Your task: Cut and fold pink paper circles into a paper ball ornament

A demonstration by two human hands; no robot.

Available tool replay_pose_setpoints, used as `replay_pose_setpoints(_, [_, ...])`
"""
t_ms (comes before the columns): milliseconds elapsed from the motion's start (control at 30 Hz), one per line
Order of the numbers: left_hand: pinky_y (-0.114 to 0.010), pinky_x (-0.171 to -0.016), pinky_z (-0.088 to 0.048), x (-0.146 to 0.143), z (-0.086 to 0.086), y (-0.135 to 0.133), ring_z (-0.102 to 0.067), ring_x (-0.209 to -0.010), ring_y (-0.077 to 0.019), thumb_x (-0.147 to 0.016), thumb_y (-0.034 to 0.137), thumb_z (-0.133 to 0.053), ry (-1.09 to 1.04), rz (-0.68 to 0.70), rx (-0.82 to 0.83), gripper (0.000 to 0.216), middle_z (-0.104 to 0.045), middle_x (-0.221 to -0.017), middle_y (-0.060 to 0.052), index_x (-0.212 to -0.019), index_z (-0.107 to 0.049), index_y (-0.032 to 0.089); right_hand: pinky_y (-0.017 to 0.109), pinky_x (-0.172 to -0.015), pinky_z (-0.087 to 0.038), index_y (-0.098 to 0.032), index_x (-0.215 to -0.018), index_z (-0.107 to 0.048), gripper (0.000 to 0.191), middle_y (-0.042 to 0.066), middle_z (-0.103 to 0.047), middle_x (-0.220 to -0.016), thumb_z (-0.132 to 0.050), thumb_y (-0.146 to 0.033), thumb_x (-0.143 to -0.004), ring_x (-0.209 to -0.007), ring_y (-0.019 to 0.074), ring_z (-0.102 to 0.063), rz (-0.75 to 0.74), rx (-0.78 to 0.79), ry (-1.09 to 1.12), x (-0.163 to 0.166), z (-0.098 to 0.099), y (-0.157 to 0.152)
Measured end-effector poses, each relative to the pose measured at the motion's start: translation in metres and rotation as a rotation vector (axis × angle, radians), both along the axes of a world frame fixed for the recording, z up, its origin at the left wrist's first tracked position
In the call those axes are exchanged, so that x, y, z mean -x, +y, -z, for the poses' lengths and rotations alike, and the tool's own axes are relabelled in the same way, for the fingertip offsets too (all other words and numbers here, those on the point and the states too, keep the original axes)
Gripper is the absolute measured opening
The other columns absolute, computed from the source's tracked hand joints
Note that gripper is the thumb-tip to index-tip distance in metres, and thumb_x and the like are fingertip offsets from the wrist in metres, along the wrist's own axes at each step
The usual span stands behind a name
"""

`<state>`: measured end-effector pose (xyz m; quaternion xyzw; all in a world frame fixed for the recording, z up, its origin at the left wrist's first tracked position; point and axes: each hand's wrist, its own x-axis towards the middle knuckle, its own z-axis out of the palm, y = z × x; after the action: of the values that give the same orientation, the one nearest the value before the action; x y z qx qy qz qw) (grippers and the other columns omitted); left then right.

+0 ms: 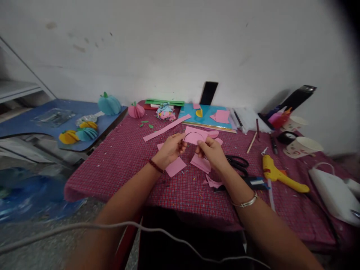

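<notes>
A piece of pink paper (195, 137) with a dark curved line on it is held up between my two hands. My left hand (172, 149) pinches its left edge. On the right side, my right hand (209, 150) grips it with the thumb on the near face. Below them on the cloth lie a pink paper square (176, 167) and a small stack of pink squares (201, 163). Pink offcuts (213, 182) rest near my right forearm. Black-handled scissors (237, 162) lie just right of my right hand.
A yellow glue gun (284, 176) and paper cups (302, 147) stand at right. A phone (209, 93) leans on the wall behind a blue sheet (185, 110). Paper pumpkins (109, 105) sit at left. A white cable (157, 234) crosses in front.
</notes>
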<state>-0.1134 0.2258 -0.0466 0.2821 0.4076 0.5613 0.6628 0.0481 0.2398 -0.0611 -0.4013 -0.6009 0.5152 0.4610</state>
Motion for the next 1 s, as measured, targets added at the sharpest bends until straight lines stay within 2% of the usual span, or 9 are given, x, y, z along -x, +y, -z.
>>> replay_pose_setpoints(267, [-0.014,-0.034,-0.030,0.0068,-0.0025,0.0027,-0.045,-0.037,-0.0049,-0.075,0.013,-0.060,-0.024,0.067,0.089,0.015,-0.053,-0.048,0.002,-0.062,-0.053,0.016,0.017,-0.036,-0.038,-0.020,-0.070,-0.049,0.021,-0.006,-0.059,-0.050,-0.056,-0.037,-0.080,-0.036,0.0073,-0.050,-0.016,0.015,-0.040,0.0020,0.0017,0.0025])
replay_pose_setpoints(567, [-0.015,-0.033,-0.031,0.0051,-0.0066,0.0040,-0.044,-0.036,-0.0052,-0.079,0.021,-0.061,0.010,0.072,0.159,0.017,-0.052,-0.048,0.001,-0.063,-0.058,0.015,0.017,-0.038,-0.040,-0.020,-0.072,-0.049,0.018,-0.006,-0.059,-0.053,-0.055,-0.033,-0.083,-0.037,0.0068,-0.050,-0.049,-0.013,-0.055,0.0003,0.0011,0.0033])
replay_pose_setpoints(1000, [-0.015,-0.035,-0.032,0.0069,-0.0063,0.0018,-0.044,-0.038,-0.0048,-0.077,0.019,-0.064,0.041,0.088,0.095,0.014,-0.054,-0.050,0.001,-0.065,-0.058,0.016,0.019,-0.038,-0.039,-0.020,-0.071,-0.047,0.017,-0.005,-0.060,-0.053,-0.051,-0.028,-0.085,-0.038,0.0076,-0.051,-0.037,-0.002,-0.067,-0.0001,0.0022,0.0028])
